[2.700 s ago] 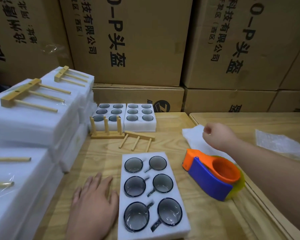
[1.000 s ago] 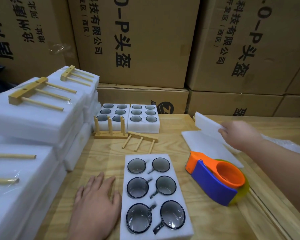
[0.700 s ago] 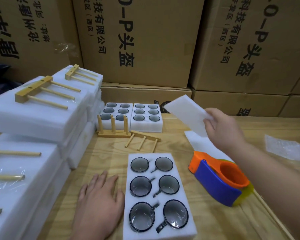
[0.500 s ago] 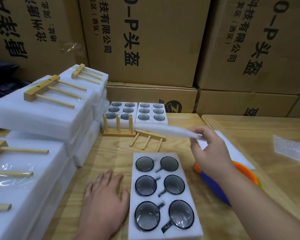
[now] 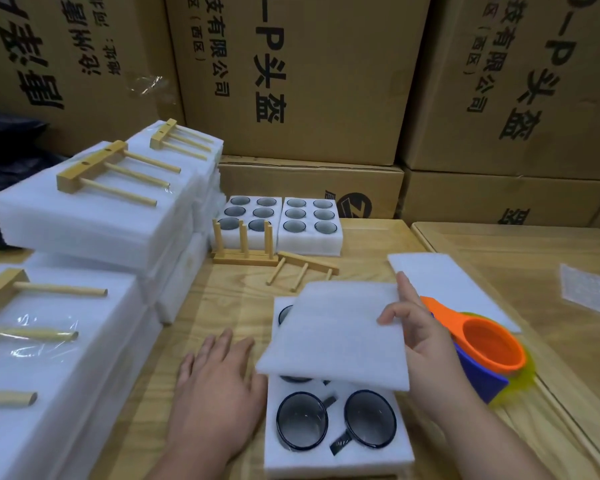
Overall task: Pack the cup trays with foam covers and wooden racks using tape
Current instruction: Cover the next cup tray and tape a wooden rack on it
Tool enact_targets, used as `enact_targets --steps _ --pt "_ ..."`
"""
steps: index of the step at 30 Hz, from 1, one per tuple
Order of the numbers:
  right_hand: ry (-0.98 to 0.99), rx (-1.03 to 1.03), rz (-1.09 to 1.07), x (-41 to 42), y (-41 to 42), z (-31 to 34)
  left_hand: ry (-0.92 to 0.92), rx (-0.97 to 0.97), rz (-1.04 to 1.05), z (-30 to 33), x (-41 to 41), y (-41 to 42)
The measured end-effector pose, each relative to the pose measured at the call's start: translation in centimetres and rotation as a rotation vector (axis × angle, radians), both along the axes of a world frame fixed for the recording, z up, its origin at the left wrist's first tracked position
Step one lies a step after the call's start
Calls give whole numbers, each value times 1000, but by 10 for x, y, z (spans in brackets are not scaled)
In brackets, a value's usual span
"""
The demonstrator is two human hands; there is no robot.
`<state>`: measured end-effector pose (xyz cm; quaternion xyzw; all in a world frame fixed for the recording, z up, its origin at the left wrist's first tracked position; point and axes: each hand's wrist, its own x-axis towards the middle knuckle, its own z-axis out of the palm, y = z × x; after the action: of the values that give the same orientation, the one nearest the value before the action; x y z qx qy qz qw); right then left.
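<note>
- Right hand [image 5: 426,336] pinched the foam cover [image 5: 336,336] at its right edge, fingers on top, thumb presumably underneath (hidden)
- Cover hovered over the near cup tray [image 5: 338,420], tilted, covering the far and middle cups; only the two near cups [image 5: 302,424] showed in full
- Key relation: the cover's long axis ran near-far, roughly matching the tray's, but skewed and shifted far, so its near edge sat around mid-tray. My read: it needed to come toward the near side and square up before dropping
- Left hand [image 5: 215,379] lay flat on the table [image 5: 201,306], fingers spread and straight, just beside the tray's left edge, holding nothing. It was the nearer hand to the cover's free left side, so likely the one to steady it
- Tape dispenser [image 5: 482,355] sat right of the tray, partly behind the right hand; a spare foam sheet [image 5: 444,282] lay beyond it
- Loose wooden rack [image 5: 302,268] lay flat at the far side, between this tray and two more filled trays [image 5: 309,220]; another rack [image 5: 245,247] stood upright beside it
- Packed stacks [image 5: 94,216] with racks on top at left
- Judgement: early in this unit; cover not seated, rack and tape not yet applied
</note>
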<state>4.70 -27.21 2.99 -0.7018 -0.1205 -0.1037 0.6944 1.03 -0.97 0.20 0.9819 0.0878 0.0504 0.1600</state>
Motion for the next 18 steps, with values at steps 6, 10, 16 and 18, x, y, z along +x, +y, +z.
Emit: enact_targets --steps 6,10,16,18 --pt "55 85 51 -4 -2 -19 23 -42 -11 0 0 2" --pt "97 112 57 -8 1 -25 47 -100 -29 -2 4 10" --pt "289 452 -138 3 19 -16 -44 -1386 60 28 17 -20" --pt "332 518 -160 8 22 -11 -21 -1863 55 28 22 -38"
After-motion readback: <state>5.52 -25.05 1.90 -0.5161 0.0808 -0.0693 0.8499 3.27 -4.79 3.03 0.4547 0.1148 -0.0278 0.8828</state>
